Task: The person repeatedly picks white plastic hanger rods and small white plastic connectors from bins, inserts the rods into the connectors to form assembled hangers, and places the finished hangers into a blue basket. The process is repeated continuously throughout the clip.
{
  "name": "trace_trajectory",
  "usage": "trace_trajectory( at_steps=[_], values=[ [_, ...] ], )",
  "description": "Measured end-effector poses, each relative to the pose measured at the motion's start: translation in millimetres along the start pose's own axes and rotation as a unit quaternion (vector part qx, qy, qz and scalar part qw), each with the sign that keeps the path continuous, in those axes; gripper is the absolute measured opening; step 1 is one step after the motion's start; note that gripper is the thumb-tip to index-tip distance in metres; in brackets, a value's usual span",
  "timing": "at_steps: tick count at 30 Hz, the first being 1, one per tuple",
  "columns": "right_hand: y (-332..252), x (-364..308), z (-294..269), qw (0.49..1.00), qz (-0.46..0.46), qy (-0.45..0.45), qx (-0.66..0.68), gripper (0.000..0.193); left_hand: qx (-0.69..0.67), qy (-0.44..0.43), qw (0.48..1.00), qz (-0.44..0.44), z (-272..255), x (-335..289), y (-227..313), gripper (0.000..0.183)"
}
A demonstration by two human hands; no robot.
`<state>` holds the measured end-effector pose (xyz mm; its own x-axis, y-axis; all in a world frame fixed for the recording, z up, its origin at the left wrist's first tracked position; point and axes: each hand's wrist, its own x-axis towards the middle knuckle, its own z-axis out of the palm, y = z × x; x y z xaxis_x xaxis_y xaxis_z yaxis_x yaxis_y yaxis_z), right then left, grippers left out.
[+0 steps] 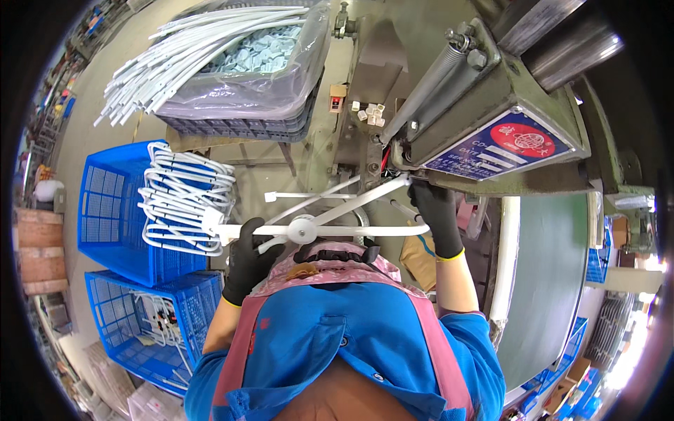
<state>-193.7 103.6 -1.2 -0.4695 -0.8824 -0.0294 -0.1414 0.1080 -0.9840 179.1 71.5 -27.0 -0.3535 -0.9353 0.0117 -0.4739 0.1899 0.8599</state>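
Observation:
A white tubular frame with a round white hub lies across in front of my waist, its tubes fanning out from the hub. My left hand, in a black glove, is closed round the tubes left of the hub. My right hand, also gloved in black, is at the upper right tube's far end, just below the press head. Its fingertips are partly hidden by the machine, but they appear closed on that tube end. A curved tube end stops just left of my right wrist.
Left stands a blue basket with a stack of bent white tubes; a second blue basket sits nearer. A lined grey crate holds long tubes and small pale parts. Small white caps lie beside the press. A green surface extends right.

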Motion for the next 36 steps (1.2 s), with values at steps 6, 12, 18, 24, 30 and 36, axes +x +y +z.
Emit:
trace_trajectory(
  at_steps=[6,12,18,24,30,36],
  values=[
    [-1.3,2.7,16.6,0.991,-0.051,-0.046,-0.114,0.022,0.028,0.054,0.998,0.029,3.7,-25.8,-27.1,0.066],
    [22.0,8.0,21.7,0.977,-0.145,-0.055,-0.144,0.019,-0.011,0.056,0.998,0.036,3.0,-18.9,-28.9,0.064],
    [56.4,16.4,21.3,0.957,-0.212,-0.061,-0.187,0.018,0.053,-0.013,0.998,-0.015,-29.4,1.7,10.2,0.058],
    [57.0,13.5,25.0,0.979,-0.052,-0.054,-0.189,0.013,0.118,-0.083,0.989,-0.022,-49.5,20.9,38.5,0.058],
    [35.7,2.0,32.6,0.994,0.089,-0.015,-0.054,0.014,0.236,-0.224,0.94,0.105,-79.0,47.6,17.3,0.057],
    [28.2,-13.6,41.1,0.993,0.043,0.079,-0.076,0.025,0.582,0.209,0.688,0.38,-127.3,221.1,-8.9,0.017]
  ],
)
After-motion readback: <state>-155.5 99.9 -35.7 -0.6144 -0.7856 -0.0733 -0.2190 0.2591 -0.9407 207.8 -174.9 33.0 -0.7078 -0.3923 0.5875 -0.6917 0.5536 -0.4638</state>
